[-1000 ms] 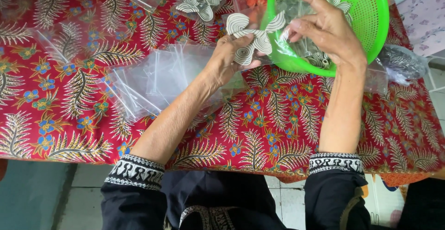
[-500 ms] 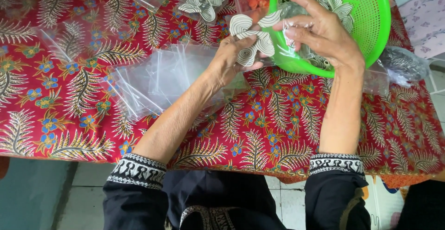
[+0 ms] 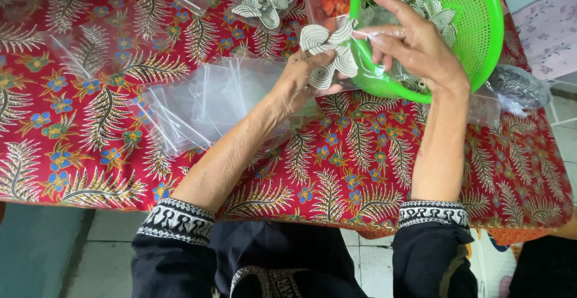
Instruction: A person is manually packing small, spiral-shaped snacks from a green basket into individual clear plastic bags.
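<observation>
– Since a moment ago, what moved?
– Barely anything; the green perforated plastic basket (image 3: pixel 475 33) sits slightly higher on the red fern-patterned tablecloth (image 3: pixel 360 166).
– And the hands?
– Left hand (image 3: pixel 300 79) grips cream spiral-striped crackers (image 3: pixel 327 48) beside the basket rim; right hand (image 3: pixel 418 45) pinches a clear plastic bag (image 3: pixel 375 24) open over the basket; empty clear bags (image 3: pixel 204 103) lie just left.

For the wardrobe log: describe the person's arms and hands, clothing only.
Both forearms are bare, and the left hand and right hand are bare too. Dark sleeves are pushed up, each ending in a black-and-white patterned cuff: left cuff, right cuff. No rings or watch show.
</observation>
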